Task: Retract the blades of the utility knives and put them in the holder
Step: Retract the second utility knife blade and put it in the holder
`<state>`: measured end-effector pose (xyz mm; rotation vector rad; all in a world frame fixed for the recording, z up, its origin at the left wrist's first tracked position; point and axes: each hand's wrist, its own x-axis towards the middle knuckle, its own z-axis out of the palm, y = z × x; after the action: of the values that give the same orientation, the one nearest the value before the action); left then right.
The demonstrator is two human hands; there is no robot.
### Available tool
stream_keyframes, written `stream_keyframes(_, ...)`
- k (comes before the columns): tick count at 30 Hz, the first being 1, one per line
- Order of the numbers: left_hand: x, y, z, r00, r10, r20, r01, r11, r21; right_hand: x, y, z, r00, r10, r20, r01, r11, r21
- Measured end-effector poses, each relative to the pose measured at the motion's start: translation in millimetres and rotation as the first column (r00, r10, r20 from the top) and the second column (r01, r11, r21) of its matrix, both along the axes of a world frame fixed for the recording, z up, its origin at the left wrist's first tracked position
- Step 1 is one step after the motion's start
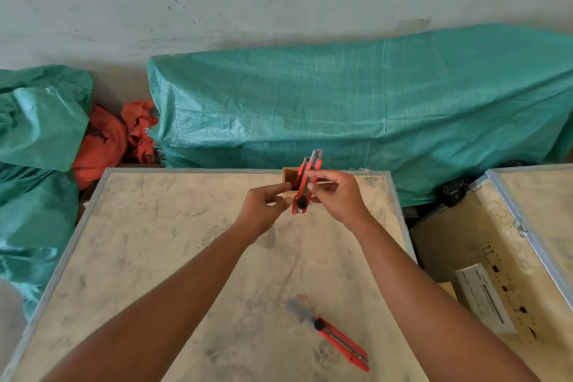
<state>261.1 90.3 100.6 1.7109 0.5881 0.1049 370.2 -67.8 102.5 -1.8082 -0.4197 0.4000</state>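
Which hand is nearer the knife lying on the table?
Right. The right hand is up by the holder, roughly above the lying knife; the left hand is farther left.

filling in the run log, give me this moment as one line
step: knife into holder | right hand: holds red knife over wooden holder | left hand: at knife base | remaining: second knife on table, blade out
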Motion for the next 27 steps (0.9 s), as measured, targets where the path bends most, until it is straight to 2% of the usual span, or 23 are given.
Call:
stream_keyframes(2,26.7,13.3,-7.5,0.999,-0.003,-0.054,0.01,0.991,0.133,21.8,14.1,-13.4,0.998,-0.041,0.051,0.043,0.999,-0.03)
stream_keyframes(5,58.5,29.2,-26.7,0.974,-0.087,-0.21,0.149,0.941,0.303,43.7,37.1,-31.9,0.972,-0.1,0.215,0.122,0.988,-0.091)
stream_keyframes(8,79.9,35.8,-49.2,0.94,-0.145,-0.31,0.234,0.933,0.272,51.8,55.9,-48.3,0.93,-0.101,0.353,0.148,0.983,-0.109)
stream_keyframes(11,88.2,35.9,-62.6,0.937,-0.175,-0.301,0.258,0.93,0.263,49.6,63.9,-61.7,0.907,-0.061,0.417,0.132,0.981,-0.143)
stream_keyframes(16,89.1,34.6,-73.0,0.974,-0.134,-0.184,0.17,0.966,0.196,49.8,68.8,-81.0,0.911,-0.011,0.413,0.115,0.967,-0.227)
stream_keyframes(22,87.5,34.7,-74.0,0.976,-0.103,-0.193,0.135,0.978,0.158,48.4,64.0,-84.7,0.924,-0.007,0.382,0.106,0.965,-0.239)
stream_keyframes(27,75.4,27.8,-65.7,0.979,-0.055,-0.197,0.089,0.982,0.169,30.9,43.0,-74.1,0.901,-0.045,0.432,0.144,0.969,-0.199)
